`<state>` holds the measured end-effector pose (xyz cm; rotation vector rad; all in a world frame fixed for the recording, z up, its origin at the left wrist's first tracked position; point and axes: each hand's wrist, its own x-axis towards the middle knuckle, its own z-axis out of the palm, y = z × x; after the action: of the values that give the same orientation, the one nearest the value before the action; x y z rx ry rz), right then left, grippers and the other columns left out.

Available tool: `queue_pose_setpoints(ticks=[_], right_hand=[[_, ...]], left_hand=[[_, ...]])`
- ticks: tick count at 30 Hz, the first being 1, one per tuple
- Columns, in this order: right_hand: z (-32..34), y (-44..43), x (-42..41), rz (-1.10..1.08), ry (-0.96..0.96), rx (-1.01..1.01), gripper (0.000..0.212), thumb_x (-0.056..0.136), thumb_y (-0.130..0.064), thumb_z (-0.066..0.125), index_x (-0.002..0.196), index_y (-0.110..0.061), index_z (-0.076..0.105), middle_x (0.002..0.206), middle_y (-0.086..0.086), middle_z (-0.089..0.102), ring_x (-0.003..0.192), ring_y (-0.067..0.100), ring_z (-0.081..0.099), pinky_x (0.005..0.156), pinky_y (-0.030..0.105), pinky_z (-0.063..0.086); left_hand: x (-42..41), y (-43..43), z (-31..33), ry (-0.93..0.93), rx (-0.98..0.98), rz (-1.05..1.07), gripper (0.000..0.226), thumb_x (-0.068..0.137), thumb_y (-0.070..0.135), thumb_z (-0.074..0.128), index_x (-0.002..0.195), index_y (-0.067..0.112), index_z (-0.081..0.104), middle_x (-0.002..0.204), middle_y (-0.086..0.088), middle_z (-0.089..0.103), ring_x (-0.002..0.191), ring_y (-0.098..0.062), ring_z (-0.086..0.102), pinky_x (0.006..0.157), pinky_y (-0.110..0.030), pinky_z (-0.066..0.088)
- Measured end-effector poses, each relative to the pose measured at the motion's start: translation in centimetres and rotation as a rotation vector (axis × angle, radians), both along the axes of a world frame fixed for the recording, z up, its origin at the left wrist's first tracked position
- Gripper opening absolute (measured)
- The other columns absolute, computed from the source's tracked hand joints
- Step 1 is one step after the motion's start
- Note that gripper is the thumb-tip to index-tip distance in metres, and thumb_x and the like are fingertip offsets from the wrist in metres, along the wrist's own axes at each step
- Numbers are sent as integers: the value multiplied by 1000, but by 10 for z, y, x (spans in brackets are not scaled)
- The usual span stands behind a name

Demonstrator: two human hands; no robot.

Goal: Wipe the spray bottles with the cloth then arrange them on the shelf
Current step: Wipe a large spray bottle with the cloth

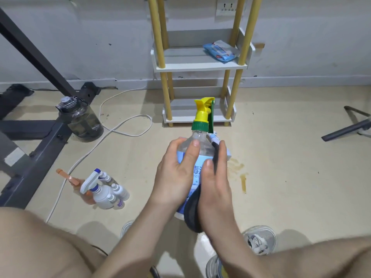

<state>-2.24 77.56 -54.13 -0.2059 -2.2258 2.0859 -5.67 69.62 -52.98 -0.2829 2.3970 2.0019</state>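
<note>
A bottle is being gripped by the left hand and wiped with the right hand's clutched cloth. Other bottles, left, are being kept unshelved.

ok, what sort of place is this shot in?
Probably a plain indoor room, home or workshop, hard to say which: a hard floor, a small shelf against a scuffed wall with a socket, and a dark metal frame at the left.

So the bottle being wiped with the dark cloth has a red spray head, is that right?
No. The spray head is yellow, not red, as the head view shows. The rest holds: that bottle is being wiped with the dark cloth.
</note>
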Motion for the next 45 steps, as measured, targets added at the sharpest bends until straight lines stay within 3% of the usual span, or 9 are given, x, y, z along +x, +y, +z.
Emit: queue_pose_setpoints(ticks=[6, 10, 18, 21, 25, 30, 36, 42, 45], right_hand=[[-8, -2, -7, -26, 219, 239, 55, 96, -54, 21, 148, -48, 7, 162, -19, 8, 149, -3, 3, 124, 36, 13], [12, 22, -43, -24, 175, 123, 55, 106, -38, 31, 155, -35, 8, 157, -21, 10, 133, -24, 21, 113, 11, 22], [10, 39, -80, -66, 9, -14, 50, 104, -45, 36, 153, -36, 29, 155, -6, 38, 143, 11, 35, 119, 29, 24], [8, 45, -96, -68, 146, 197, 43, 99, -50, 34, 107, -35, 74, 109, -7, 68, 110, 15, 60, 105, 44, 43], [2, 49, -110, -61, 201, 125, 55, 89, -60, 37, 56, -27, 66, 58, -4, 64, 66, 31, 61, 73, 60, 50], [3, 63, -128, -98, 227, 86, 70, 95, -49, 34, 38, -20, 62, 40, -2, 57, 47, 16, 54, 59, 36, 45], [10, 66, -141, -287, 7, -276, 69, 103, -48, 34, 51, -14, 63, 51, 8, 61, 51, 24, 59, 61, 31, 48], [-35, 41, -89, 24, -193, -582, 45, 106, -29, 32, 119, 7, 55, 86, 19, 66, 65, 22, 68, 55, 25, 54], [-34, 50, -84, 185, -264, -665, 42, 104, -28, 34, 104, 1, 65, 89, 18, 60, 65, 14, 67, 63, 23, 52]], left_hand=[[2, -1, -7, -69, -73, -45, 54, 61, 80, 43, 99, 45, 59, 107, 13, 70, 104, -12, 64, 98, -40, 48], [14, 4, -10, -89, -124, -127, 57, 64, 79, 38, 104, 44, 58, 106, 11, 69, 105, -14, 62, 98, -43, 47], [16, 4, -8, -127, -81, -217, 47, 69, 73, 43, 102, 41, 58, 90, 12, 68, 88, -13, 64, 91, -46, 51], [21, 9, -3, -125, 47, -313, 43, 74, 66, 48, 100, 33, 58, 86, -5, 66, 81, -24, 63, 84, -52, 50], [24, 10, 2, -130, 156, -369, 45, 74, 63, 52, 99, 26, 57, 90, -23, 61, 76, -23, 57, 73, -42, 45], [23, 5, 0, -178, 159, -441, 47, 72, 64, 58, 103, 30, 60, 94, -31, 59, 77, -27, 55, 72, -44, 44], [14, 1, -2, -101, 168, -422, 43, 74, 62, 60, 102, 30, 64, 95, -17, 65, 82, -28, 58, 80, -54, 48], [14, 1, 3, -40, 144, -481, 34, 69, 58, 64, 100, 44, 68, 91, 12, 71, 82, -11, 64, 79, -40, 50], [18, 1, -1, -66, 179, -488, 38, 69, 57, 65, 104, 40, 68, 96, 6, 71, 86, -14, 64, 82, -42, 49]])
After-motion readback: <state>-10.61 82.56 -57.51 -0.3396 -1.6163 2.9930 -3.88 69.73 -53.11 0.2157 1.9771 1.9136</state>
